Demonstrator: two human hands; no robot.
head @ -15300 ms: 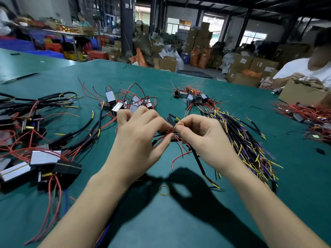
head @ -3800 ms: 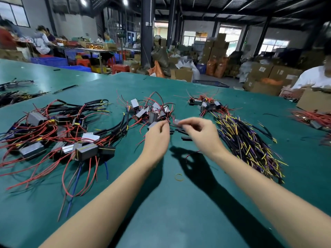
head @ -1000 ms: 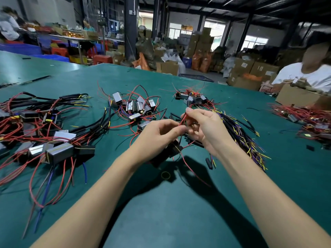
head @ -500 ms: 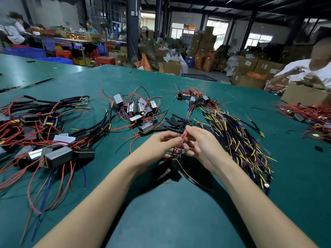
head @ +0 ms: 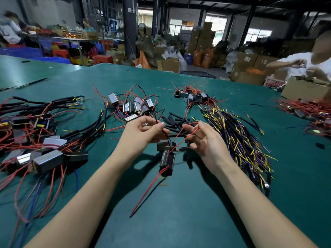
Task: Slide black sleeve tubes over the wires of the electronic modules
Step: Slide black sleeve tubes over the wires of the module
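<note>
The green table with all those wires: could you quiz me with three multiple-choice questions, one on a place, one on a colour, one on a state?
1. Where do the loose black tubes lie?
A. beyond the hands
B. in the cardboard box
C. on the floor

2. What colour is the wire in the right hand?
A. red
B. white
C. green

3. The left hand is:
A. flat on the table
B. pinching a thin black wire
C. empty

Answers: 1 A, they sit just past the fingers; 2 A, it runs red through the fingers; 3 B, thumb and finger close on it.

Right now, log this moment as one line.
left hand: pinching black wire | right hand: holding red wire | module: hanging below | sleeve: not on
</note>
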